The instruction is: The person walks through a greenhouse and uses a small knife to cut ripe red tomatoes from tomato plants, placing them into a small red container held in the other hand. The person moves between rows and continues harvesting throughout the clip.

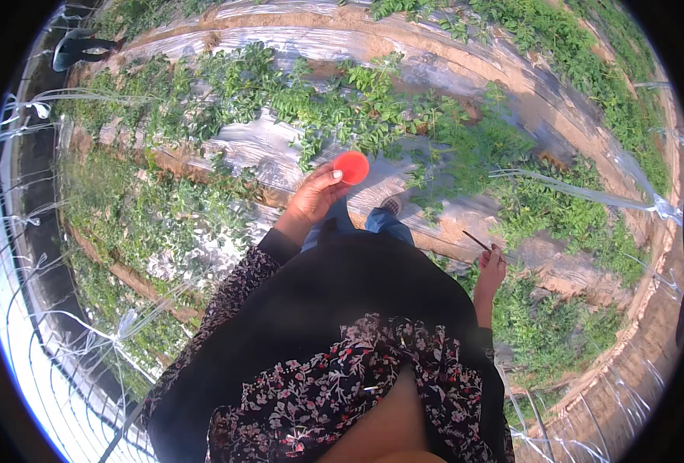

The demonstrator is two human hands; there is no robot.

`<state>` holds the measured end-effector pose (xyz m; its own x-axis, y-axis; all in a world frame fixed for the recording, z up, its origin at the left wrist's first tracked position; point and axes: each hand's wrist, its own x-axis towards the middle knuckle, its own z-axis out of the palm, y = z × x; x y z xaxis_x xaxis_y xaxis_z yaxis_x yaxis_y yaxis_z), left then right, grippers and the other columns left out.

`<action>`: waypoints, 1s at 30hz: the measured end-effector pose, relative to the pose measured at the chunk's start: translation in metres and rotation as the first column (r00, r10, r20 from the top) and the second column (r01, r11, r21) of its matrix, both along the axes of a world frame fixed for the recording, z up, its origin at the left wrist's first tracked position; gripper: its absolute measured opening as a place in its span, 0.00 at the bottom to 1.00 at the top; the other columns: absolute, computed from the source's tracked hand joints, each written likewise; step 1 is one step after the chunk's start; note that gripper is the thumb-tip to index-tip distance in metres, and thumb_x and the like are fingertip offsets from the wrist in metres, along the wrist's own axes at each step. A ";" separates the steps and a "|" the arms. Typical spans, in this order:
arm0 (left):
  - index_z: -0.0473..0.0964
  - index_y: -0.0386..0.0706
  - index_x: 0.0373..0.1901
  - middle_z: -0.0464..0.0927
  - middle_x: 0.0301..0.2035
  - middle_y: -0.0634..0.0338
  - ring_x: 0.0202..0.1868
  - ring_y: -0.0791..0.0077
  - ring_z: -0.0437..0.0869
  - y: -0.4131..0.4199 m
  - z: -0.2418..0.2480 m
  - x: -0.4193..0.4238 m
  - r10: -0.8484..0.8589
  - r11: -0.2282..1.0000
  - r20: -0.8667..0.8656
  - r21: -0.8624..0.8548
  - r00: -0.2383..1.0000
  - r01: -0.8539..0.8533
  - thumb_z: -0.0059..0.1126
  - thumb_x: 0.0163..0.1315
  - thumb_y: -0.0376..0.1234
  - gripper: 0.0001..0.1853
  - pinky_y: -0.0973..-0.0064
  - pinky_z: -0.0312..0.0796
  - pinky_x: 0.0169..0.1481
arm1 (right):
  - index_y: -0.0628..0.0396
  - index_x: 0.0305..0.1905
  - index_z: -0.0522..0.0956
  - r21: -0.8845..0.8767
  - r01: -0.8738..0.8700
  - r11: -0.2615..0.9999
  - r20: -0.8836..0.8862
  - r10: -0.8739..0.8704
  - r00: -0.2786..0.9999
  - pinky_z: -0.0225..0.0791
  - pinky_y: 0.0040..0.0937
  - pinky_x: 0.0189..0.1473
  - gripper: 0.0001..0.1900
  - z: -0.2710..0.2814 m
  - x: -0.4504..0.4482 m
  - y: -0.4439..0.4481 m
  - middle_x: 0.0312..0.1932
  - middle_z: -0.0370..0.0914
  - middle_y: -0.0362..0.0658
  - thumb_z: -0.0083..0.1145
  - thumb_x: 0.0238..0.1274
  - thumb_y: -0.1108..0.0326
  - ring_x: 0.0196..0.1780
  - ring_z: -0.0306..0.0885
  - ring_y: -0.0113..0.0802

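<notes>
My left hand (314,195) is out in front of me, its thumb and fingers closed around the rim of a small red plastic cup (352,168). The cup's mouth faces up, and what is inside cannot be made out. Off to my right side, my right hand (493,264) grips a thin dark stick-like tool (476,241) that points forward and to the left. Just beyond the cup, leafy green plants (342,110) grow out of silvery plastic mulch film (266,139).
Plant rows run crosswise with bare soil strips (434,46) between. Bundles of clear twine (585,190) hang at right, more twine (123,327) at lower left. Another person (81,49) is at far upper left. My shoe (392,204) stands on the film. Greenhouse ribs (6,289) curve along the left.
</notes>
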<state>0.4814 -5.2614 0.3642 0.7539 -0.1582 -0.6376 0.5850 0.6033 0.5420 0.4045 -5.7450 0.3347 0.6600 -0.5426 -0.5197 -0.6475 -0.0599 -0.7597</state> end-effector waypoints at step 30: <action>0.67 0.35 0.70 0.78 0.60 0.55 0.64 0.65 0.77 0.089 -0.039 0.086 0.058 0.998 0.079 0.017 0.995 -0.060 0.69 0.64 0.36 0.35 0.66 0.65 0.73 | 0.64 0.49 0.81 -0.021 -0.754 0.656 0.384 0.702 0.600 0.75 0.27 0.45 0.10 0.104 0.204 0.332 0.39 0.82 0.46 0.57 0.75 0.68 0.40 0.81 0.29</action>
<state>0.5670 -5.1723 0.3254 0.8091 -0.1004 -0.5790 0.5042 0.6245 0.5964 0.6085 -5.4130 0.4384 0.9436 0.2515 -0.2152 -0.1409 -0.2832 -0.9487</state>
